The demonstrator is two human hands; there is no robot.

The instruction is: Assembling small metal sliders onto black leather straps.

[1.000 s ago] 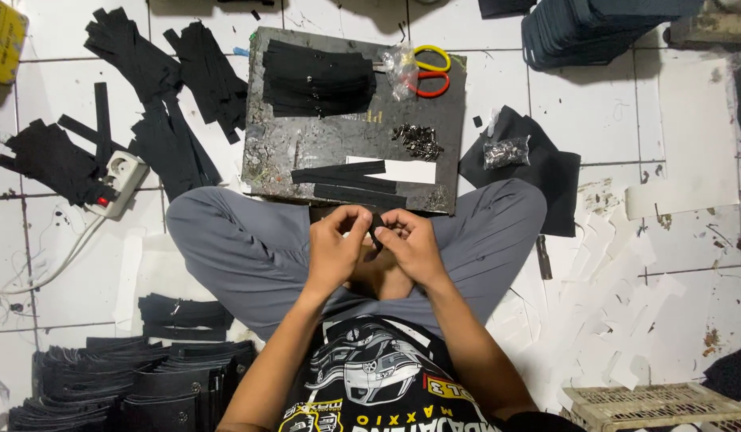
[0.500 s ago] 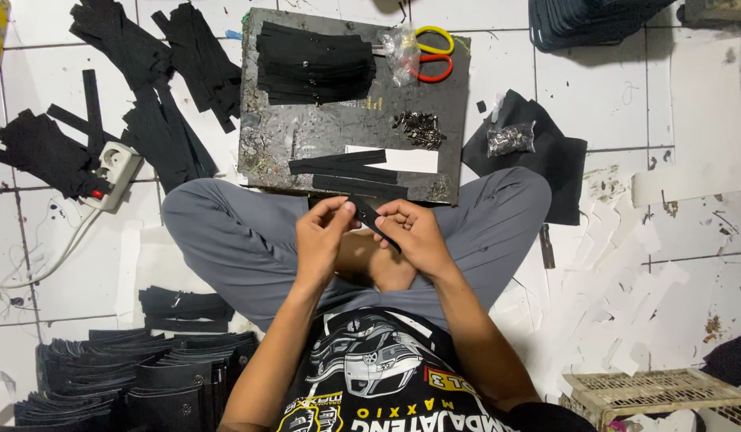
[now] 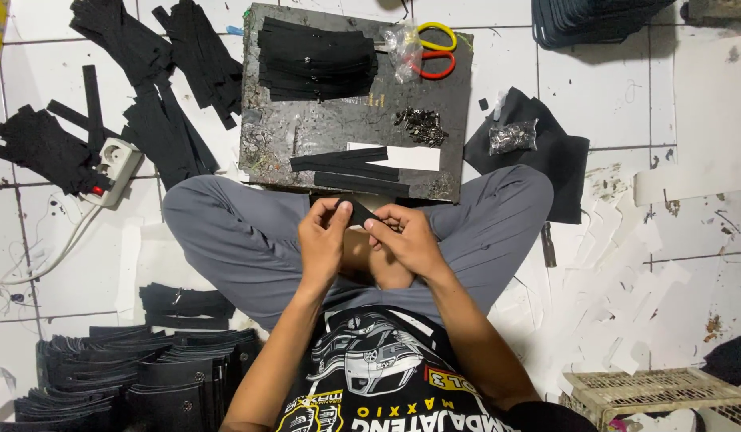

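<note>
I sit cross-legged on a tiled floor in grey trousers. My left hand [image 3: 322, 240] and my right hand [image 3: 402, 236] meet over my lap and both pinch a small black strip [image 3: 357, 211] between their fingertips. Just beyond my hands lies a dark work board [image 3: 338, 128]. On it rest two loose black strips [image 3: 346, 164], a white paper piece [image 3: 406, 158], a stack of black strips [image 3: 316, 58], a small heap of metal fittings [image 3: 421, 126] and yellow-and-red scissors [image 3: 430, 50].
Black fabric pieces [image 3: 146, 72] lie scattered at the left by a white power strip [image 3: 114, 168]. Stacked black pieces [image 3: 130, 380] fill the lower left. A bag of metal parts [image 3: 512, 138] sits on black sheets at the right. White paper scraps and a cream plastic basket [image 3: 658, 396] lie at the lower right.
My hands have stayed together over my lap, working the black strip between the fingers. The view has shifted slightly, so the board appears nearer.
</note>
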